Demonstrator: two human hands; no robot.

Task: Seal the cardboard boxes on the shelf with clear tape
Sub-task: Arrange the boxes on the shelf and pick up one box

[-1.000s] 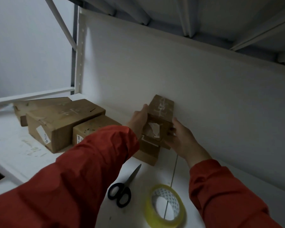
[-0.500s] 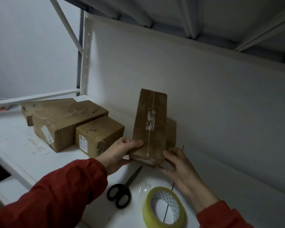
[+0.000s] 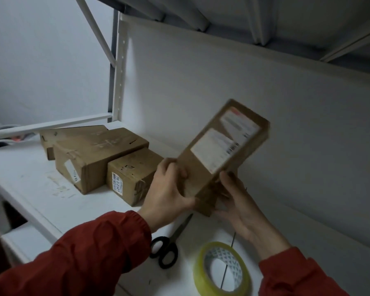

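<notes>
- a long, narrow cardboard box (image 3: 220, 154) is held tilted above a white shelf (image 3: 30, 189), its labelled face toward the camera and slightly blurred.
- the left hand (image 3: 169, 189) grips its lower left edge, thumb across the front.
- the right hand (image 3: 239, 208) cups the lower end, fingers curled round it.
- the box looks light and stiff, and is probably safest held by its long edges, not its flaps.
- a roll of clear tape (image 3: 222, 270) and scissors (image 3: 169, 246) lie just below on the shelf.
- three more boxes (image 3: 98, 150) sit to the left.

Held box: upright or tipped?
Tipped: the box leans up to the right, labelled face to camera, lower end held between left hand and right hand.
</notes>
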